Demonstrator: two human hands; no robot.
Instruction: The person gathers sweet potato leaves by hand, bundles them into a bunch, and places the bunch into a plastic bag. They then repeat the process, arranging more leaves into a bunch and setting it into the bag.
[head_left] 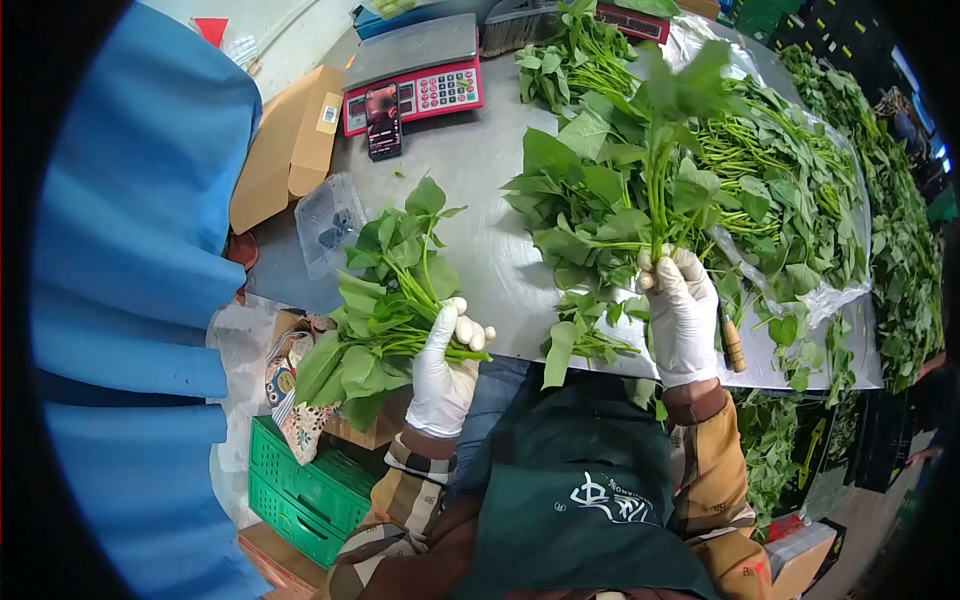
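Observation:
My left hand, in a white glove, is closed round the stems of a bunch of leafy greens whose leaves point left and up, near the table's front edge. In my gloved right hand, a few upright stems with leaves are pinched between thumb and fingers. Behind and beside that hand lies a large pile of loose greens on the metal table. Some short leafy stems rest at the table edge between my hands. A wooden handle shows just right of my right hand.
At the back left stands a red scale with a phone leaning on it. A cardboard box and a clear plastic container are at the left. Below sits a green crate; a blue curtain hangs far left.

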